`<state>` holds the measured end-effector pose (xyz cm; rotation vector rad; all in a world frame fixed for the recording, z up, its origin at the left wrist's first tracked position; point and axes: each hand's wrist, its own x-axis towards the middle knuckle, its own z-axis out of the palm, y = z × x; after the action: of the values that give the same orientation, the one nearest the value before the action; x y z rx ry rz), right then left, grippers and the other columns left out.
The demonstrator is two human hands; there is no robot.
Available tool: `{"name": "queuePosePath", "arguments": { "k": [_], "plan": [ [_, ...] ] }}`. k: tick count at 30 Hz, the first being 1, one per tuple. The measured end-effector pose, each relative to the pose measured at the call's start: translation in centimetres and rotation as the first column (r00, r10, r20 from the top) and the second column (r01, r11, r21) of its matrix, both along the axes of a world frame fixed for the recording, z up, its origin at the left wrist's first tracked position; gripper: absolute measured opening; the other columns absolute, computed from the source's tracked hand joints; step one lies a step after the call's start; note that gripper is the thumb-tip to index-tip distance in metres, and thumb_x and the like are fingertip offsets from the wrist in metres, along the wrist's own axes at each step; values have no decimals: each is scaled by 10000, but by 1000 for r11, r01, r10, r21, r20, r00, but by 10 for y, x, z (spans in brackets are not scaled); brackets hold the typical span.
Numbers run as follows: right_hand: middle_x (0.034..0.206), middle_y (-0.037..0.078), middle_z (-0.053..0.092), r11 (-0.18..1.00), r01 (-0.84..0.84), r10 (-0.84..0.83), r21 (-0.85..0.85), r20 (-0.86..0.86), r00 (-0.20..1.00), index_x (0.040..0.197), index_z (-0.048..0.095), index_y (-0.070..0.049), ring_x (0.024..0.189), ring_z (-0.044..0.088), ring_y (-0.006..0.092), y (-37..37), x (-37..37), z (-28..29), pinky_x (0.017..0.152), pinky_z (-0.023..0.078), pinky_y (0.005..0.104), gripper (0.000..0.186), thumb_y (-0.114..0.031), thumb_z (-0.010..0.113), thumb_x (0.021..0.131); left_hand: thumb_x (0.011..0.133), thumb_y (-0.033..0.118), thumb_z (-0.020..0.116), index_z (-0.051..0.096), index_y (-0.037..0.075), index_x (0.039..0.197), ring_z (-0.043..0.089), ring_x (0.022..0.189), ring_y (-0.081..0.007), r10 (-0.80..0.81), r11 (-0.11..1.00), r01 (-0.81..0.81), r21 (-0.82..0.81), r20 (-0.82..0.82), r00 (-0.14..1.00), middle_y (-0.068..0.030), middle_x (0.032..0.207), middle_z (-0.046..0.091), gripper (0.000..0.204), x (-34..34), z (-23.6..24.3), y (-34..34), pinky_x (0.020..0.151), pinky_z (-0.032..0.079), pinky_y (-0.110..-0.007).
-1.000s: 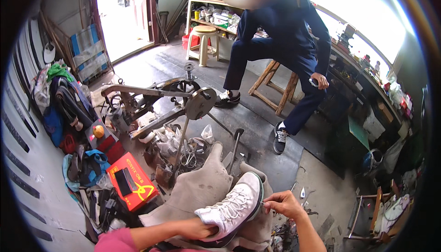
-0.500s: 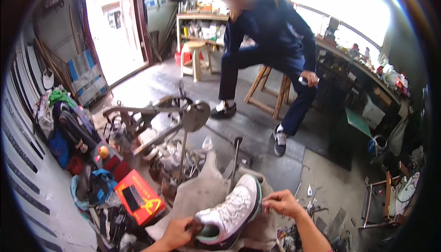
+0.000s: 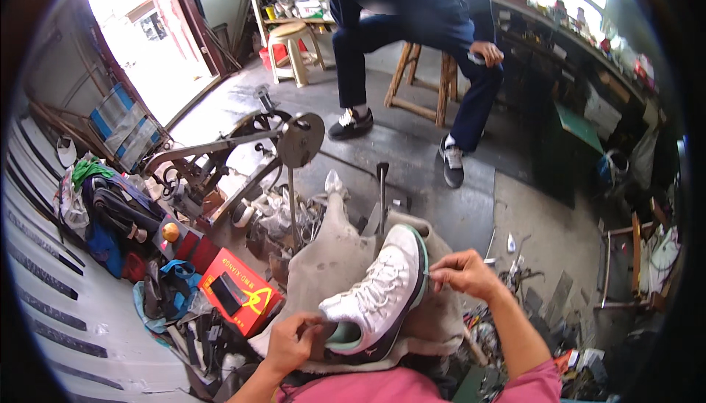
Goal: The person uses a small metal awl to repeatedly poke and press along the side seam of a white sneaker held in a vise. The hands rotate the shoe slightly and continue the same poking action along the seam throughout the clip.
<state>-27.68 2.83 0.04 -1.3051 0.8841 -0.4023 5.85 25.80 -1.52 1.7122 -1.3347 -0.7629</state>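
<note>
A white lace-up sneaker (image 3: 379,285) with a mint lining and dark-and-mint sole lies tilted on a grey-beige cloth (image 3: 312,274) before me. Its toe points away and to the right. At its heel opening, my left hand (image 3: 290,340) is closed in a pinch; whatever is between its fingers is too small to make out. Beside the sole's right edge near the toe, the fingers of my right hand (image 3: 467,274) are pinched together. Something thin and pale shows at their tips, too fine to name.
A red box (image 3: 235,293) with a dark phone-like slab on top lies left of the cloth. Beyond stands a metal hand-cranked machine with a round wheel (image 3: 301,140). Another person (image 3: 412,20) sits ahead on a wooden stool (image 3: 419,109). Tools and scraps (image 3: 515,285) litter the right floor.
The view has tipped downward, so the seated person and machine sit higher in the picture. My right hand stays by the sole edge; my left hand remains at the heel opening.
</note>
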Motion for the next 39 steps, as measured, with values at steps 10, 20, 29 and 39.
{"name": "queuePosePath", "arguments": {
  "k": [10,20,29,39],
  "plan": [
    [792,-16,757,999,-27,28,-19,34,999,1062,819,-40,623,523,18,1,-4,-1,549,391,215,222,-242,790,974,935,21,754,714,-35,1118,665,752,-85,-103,975,121,184,-103,989,-69,895,768,195,3,-6,-8,694,523,-272],
    [796,44,773,1000,11,-12,22,36,999,1081,806,-1,567,520,25,-1,-2,-5,507,386,205,202,-168,797,967,913,80,780,715,-24,1004,652,643,-208,-230,912,175,371,108,967,-105,731,664,153,-3,-10,-15,637,508,-337],
    [803,25,769,998,57,-59,40,48,997,1089,807,-4,649,566,24,6,-5,-7,548,393,218,234,-202,811,963,928,68,772,687,-29,1077,747,872,-244,58,986,-47,157,-66,996,-183,1031,772,197,-6,4,-3,766,551,-362],
    [794,50,778,989,88,-80,-116,74,994,1093,798,15,613,573,31,16,-1,-7,544,398,211,187,-119,791,963,1012,143,714,703,-36,1044,673,699,-157,-109,955,120,271,-54,993,-120,776,722,181,8,-2,2,663,534,-335]
  ]
}}
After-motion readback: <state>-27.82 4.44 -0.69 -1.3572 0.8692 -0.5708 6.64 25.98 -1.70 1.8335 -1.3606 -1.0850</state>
